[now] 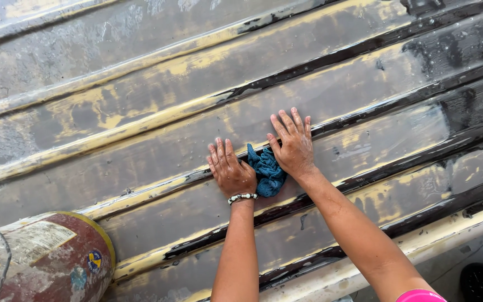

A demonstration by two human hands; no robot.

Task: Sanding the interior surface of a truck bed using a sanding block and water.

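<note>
Head view, red drum (46,257), ribbed hull (141,112)

Both hands lie flat on the ribbed hull surface (141,112), the left hand (231,170) just left of the right hand (293,146). A crumpled cloth (266,172) sits between them, touching both. A drum (40,260) lies well to the left, nearer the person.

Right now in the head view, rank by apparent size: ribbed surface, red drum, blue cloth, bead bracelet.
1. ribbed surface, which fills most of the frame
2. red drum, cut off by the frame edge and nearer the camera, so its size is unsure
3. blue cloth, partly under the hands
4. bead bracelet
</note>
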